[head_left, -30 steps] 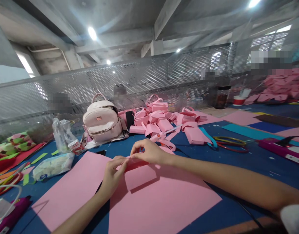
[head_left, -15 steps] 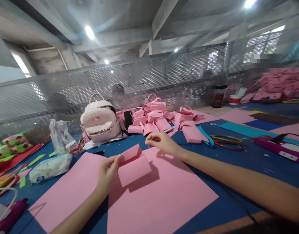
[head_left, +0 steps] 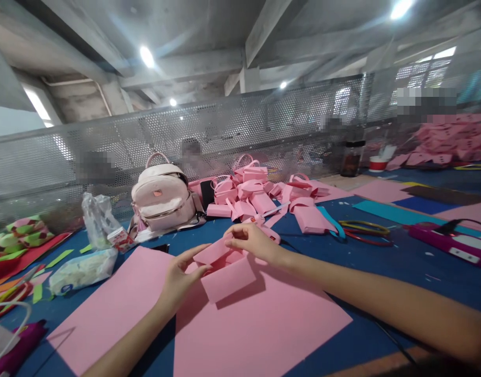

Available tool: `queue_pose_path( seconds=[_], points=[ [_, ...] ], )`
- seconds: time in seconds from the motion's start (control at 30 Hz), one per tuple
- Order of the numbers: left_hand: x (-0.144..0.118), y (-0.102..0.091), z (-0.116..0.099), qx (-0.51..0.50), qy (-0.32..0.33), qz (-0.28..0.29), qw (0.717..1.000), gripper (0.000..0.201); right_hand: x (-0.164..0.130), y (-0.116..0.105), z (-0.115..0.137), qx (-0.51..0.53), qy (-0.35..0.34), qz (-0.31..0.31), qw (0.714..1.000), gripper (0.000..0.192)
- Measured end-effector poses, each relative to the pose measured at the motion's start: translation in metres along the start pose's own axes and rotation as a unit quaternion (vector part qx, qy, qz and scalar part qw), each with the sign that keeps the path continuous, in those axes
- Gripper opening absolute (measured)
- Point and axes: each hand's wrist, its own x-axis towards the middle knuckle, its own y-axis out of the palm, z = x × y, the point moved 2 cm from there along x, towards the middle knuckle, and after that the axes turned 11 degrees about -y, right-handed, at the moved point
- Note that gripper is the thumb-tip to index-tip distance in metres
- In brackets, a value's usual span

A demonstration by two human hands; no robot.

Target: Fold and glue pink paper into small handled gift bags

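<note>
Blue table (head_left: 381,256) carried large pink foam sheets (head_left: 259,324) near its front edge. Above them, the left hand (head_left: 181,275) and right hand (head_left: 252,242) each pinched a folded pink foam piece (head_left: 228,269); a pink backpack (head_left: 164,196) sat toward the far edge.

Around the pink sheet (head_left: 240,335) the desk (head_left: 401,262) lies open on its right, bare blue up to the coloured rings (head_left: 366,230) and the magenta tool (head_left: 452,243). Behind the sheet, the backpack (head_left: 164,196) and the heap of pink bags (head_left: 264,196) block the way to the mesh wall (head_left: 107,152). Left of the sheet, plastic bags (head_left: 87,262) and paper scraps (head_left: 16,272) crowd the desk.
</note>
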Motion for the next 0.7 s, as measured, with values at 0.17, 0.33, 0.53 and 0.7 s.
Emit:
queue_pose_path(
  seconds=[0.17, 0.33, 0.53, 0.7],
  points=[
    [0.003, -0.006, -0.002, 0.024, 0.018, 0.011, 0.999, 0.034, -0.005, -0.003, 0.001, 0.005, 0.010, -0.004, 1.000, 0.036],
    [0.006, -0.009, -0.001, 0.036, 0.015, 0.063, 0.997, 0.035, -0.008, -0.003, -0.001, 0.007, 0.015, -0.011, 1.000, 0.033],
    [0.003, -0.008, -0.015, 0.044, 0.008, 0.192, 0.980, 0.059, -0.010, -0.002, -0.004, 0.000, 0.023, 0.002, 1.000, 0.029],
    [-0.006, 0.001, -0.029, 0.058, 0.007, 0.214, 0.975, 0.066, -0.006, 0.003, 0.010, -0.009, 0.020, 0.052, 0.998, 0.025]
  ],
)
